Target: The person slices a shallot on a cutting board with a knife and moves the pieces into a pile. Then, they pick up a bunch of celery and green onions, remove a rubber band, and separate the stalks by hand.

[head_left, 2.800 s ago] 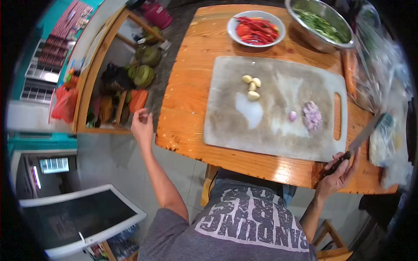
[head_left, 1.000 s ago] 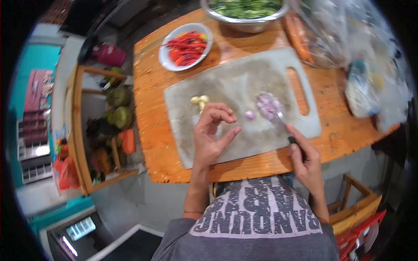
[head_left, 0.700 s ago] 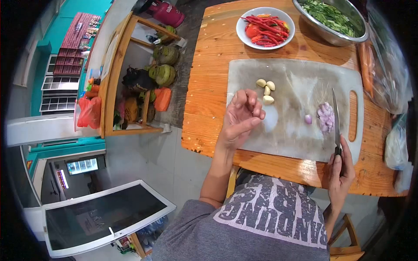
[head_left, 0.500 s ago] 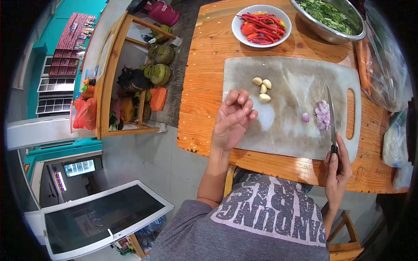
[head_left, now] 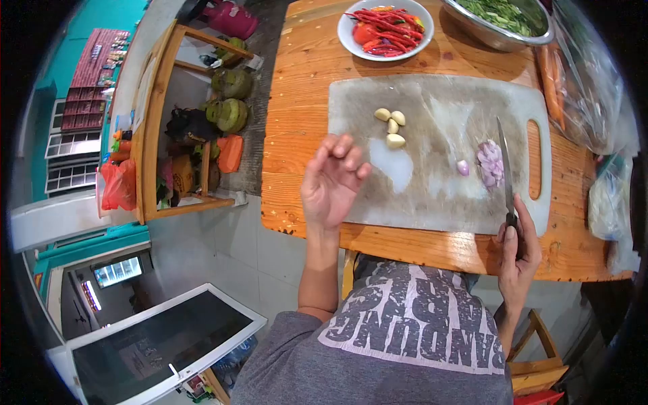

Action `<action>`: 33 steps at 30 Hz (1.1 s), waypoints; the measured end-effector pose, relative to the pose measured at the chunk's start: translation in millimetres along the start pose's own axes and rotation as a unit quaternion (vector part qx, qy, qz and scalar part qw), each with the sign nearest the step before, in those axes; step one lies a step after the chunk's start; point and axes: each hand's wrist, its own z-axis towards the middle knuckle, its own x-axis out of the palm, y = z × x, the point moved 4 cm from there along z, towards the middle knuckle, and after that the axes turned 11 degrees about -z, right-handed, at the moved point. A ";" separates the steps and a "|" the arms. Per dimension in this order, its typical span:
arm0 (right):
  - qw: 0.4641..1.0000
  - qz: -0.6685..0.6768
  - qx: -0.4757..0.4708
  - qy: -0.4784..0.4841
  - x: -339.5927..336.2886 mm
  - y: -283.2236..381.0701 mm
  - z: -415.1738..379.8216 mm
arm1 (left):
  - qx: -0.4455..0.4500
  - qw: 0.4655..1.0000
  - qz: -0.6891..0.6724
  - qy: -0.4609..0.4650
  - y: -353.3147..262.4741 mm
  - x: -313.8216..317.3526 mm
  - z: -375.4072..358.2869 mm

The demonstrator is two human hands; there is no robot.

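My right hand (head_left: 521, 255) grips the dark handle of a kitchen knife (head_left: 505, 165). Its blade points away from me, just right of a pile of sliced shallot (head_left: 491, 164) on the worn white cutting board (head_left: 425, 209). A small shallot piece (head_left: 463, 168) sits left of the pile. Several peeled garlic cloves (head_left: 395, 140) lie on the board's far left part. My left hand (head_left: 332, 189) is raised palm up over the board's near left edge, fingers loosely curled and apart, with nothing visible in it.
Beyond the board stand a white bowl of red chillies and tomato (head_left: 347, 46) and a metal bowl of chopped greens (head_left: 489, 35). Plastic bags, one with carrots (head_left: 552, 88), line the table's right side. Green gas cylinders (head_left: 231, 115) are on the floor at left.
My left hand has turned its palm upward, its fingers loosening, and moved toward the board's left edge. The knife stays beside the sliced shallot. The whole view has shifted slightly.
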 end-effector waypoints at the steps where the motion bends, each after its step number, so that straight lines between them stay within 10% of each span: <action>1: 1.000 -0.013 -0.012 -0.006 -1.6 0.2 -0.3 | 0.002 1.000 -0.005 -0.001 -2.8 0.8 -1.5; 6: 0.999 -0.004 -0.020 -0.036 -1.7 -2.6 -1.5 | 0.143 0.985 0.096 -0.003 -90.3 -9.8 -21.0; 7: 0.999 0.011 -0.018 -0.026 1.9 -4.3 -1.7 | 0.210 0.932 0.287 -0.067 -138.8 -16.4 -42.7; 8: 1.000 0.017 -0.013 -0.022 -0.3 -4.6 -2.1 | 0.262 0.842 0.455 -0.125 -180.0 -19.6 -64.4; 9: 1.000 0.015 -0.002 -0.024 -6.5 -6.4 -4.6 | 0.245 0.589 0.719 -0.278 -200.9 -9.4 -73.1; 10: 1.000 0.022 0.003 -0.015 -9.2 -9.0 -4.8 | 0.183 0.463 0.809 -0.312 -237.7 -36.1 -100.3; 11: 0.999 -0.007 -0.024 -0.031 -10.8 -8.1 -2.4 | 0.077 0.168 0.928 -0.322 -278.0 -65.3 -131.8; 12: 0.999 0.015 -0.011 -0.026 -12.5 -11.5 -3.5 | -0.033 0.098 0.935 -0.338 -326.4 -122.3 -166.8; 14: 0.998 0.045 -0.004 -0.046 -16.6 -10.4 -1.0 | -0.265 0.163 0.897 -0.313 -315.5 -158.1 -183.8; 16: 0.996 0.059 -0.003 -0.071 -21.3 -6.1 -0.1 | -0.220 0.434 0.813 -0.321 -268.3 -139.0 -179.8; 19: 0.993 0.085 -0.004 -0.085 -26.7 -5.5 2.6 | 0.104 0.645 0.700 -0.288 -248.2 -81.2 -158.4; 26: 0.995 0.071 -0.004 -0.063 -21.7 -1.7 4.3 | 0.058 0.290 0.841 -0.452 -263.1 -62.5 -154.4; 28: 0.992 0.057 0.024 -0.106 -26.4 -12.0 -1.7 | 0.164 0.400 0.788 -0.439 -289.4 -96.9 -169.1; 32: 0.991 0.093 0.012 -0.100 -18.0 -25.0 -0.1 | 0.040 0.484 0.820 -0.303 -247.1 -94.7 -142.9; 33: 0.993 0.077 -0.001 -0.094 -17.4 -27.0 3.8 | 0.081 0.612 0.675 -0.404 -224.8 -67.4 -127.8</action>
